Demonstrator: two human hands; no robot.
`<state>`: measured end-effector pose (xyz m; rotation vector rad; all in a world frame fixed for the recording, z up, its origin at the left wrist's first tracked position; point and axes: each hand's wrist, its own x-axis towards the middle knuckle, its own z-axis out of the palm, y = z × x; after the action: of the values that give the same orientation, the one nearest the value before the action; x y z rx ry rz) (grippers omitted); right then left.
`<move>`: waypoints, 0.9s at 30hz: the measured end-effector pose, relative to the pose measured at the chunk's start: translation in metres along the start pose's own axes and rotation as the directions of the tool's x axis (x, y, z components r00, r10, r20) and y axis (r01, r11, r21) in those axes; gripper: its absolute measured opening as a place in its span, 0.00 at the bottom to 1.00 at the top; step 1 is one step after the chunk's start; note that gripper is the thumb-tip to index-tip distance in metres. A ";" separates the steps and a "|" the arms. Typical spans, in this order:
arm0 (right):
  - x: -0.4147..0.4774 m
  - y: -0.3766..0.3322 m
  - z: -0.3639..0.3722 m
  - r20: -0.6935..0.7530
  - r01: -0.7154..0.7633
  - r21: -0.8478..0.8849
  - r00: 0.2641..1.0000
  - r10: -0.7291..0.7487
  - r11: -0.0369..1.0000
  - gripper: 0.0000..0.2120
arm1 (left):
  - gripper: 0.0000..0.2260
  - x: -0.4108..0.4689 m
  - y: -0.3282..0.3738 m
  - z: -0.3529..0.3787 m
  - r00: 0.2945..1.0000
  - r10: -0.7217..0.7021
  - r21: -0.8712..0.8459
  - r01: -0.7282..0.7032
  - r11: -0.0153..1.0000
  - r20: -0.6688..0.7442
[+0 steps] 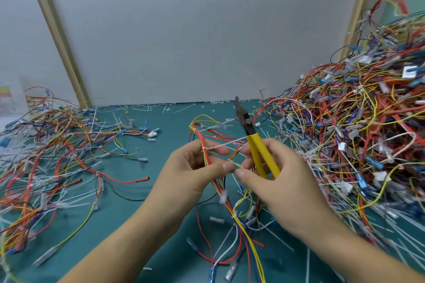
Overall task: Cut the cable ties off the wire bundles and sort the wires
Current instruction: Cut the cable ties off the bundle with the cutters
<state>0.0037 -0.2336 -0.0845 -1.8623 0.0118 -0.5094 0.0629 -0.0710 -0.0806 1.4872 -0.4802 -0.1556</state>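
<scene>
Pinching a tie [232, 164] on the bundle [232, 209], the left hand [197, 167] holds the wires just above the surface [142, 213]. The right hand [276, 179] has its fingers [279, 153] curled round the cutters [255, 142], blades pointing up and away. Fiddling with the tie like that, I'd expect the cutters to slip, or the blades to nick the insulation.

This is looking like a wiring workshop: a teal-topped desk [170, 131] is carrying a wire heap [368, 122] at 3 o'clock and a looser wire spread [46, 145] at 9, cut ties [184, 108] are littering 12, yellow cutters [253, 142] are showing at centre, and grey panels [207, 30] are boxing it in.
</scene>
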 end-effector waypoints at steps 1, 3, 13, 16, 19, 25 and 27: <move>0.001 0.001 -0.001 -0.025 0.001 -0.013 1.000 -0.002 1.000 0.11 | 0.09 0.000 0.001 0.000 1.000 0.008 -0.008 -0.008 1.000 -0.010; 0.004 0.003 -0.004 -0.076 -0.027 0.005 0.997 0.027 1.000 0.11 | 0.10 0.000 0.003 -0.001 0.999 0.025 -0.067 -0.029 0.997 -0.048; 0.009 0.009 -0.007 -0.026 -0.316 0.303 0.940 0.339 0.899 0.10 | 0.12 -0.001 0.012 -0.005 0.995 0.021 -0.371 -0.056 0.927 -0.098; 0.009 -0.002 -0.015 -0.147 -0.139 0.379 0.967 0.207 0.915 0.05 | 0.13 -0.002 0.011 -0.004 0.992 0.066 -0.240 -0.089 0.967 -0.104; 0.007 -0.011 -0.020 -0.244 0.065 0.355 0.970 0.025 0.932 0.07 | 0.10 -0.003 0.011 -0.001 0.986 0.135 -0.087 -0.144 0.986 -0.099; 0.007 -0.013 -0.020 -0.129 0.062 0.216 0.991 -0.034 0.974 0.09 | 0.13 -0.004 0.008 0.003 0.986 0.153 0.031 -0.152 0.988 -0.058; 0.005 -0.007 -0.011 -0.018 -0.038 0.182 0.999 0.042 0.983 0.09 | 0.12 -0.004 0.007 0.004 0.989 0.147 0.025 -0.146 0.989 -0.037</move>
<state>0.0024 -0.2419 -0.0734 -1.6746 0.0171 -0.4865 0.0561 -0.0726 -0.0746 1.4680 -0.5595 -0.0063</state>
